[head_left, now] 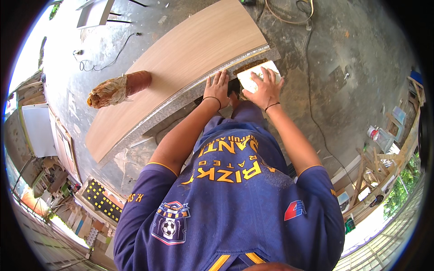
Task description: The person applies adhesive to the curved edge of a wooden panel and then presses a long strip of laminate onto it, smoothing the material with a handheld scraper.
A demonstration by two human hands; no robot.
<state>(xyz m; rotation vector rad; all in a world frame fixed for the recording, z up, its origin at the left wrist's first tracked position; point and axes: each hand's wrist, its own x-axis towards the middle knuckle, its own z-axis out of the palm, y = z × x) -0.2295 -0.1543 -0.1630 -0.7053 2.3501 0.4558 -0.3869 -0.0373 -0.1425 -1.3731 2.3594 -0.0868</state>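
Hands: left hand [217, 88] flat, fingers spread on board [181, 67] edge; right hand [264, 90] grip closed on white block [254, 72].

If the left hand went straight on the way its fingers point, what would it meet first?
The left hand lies flat at the near edge of the wooden board, fingers pointing across it. Going straight on, it would probably slide over bare board; the rolled bundle lies well to its left.

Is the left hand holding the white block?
No, the left hand lies flat on the wooden board's edge; the right hand holds the white block.
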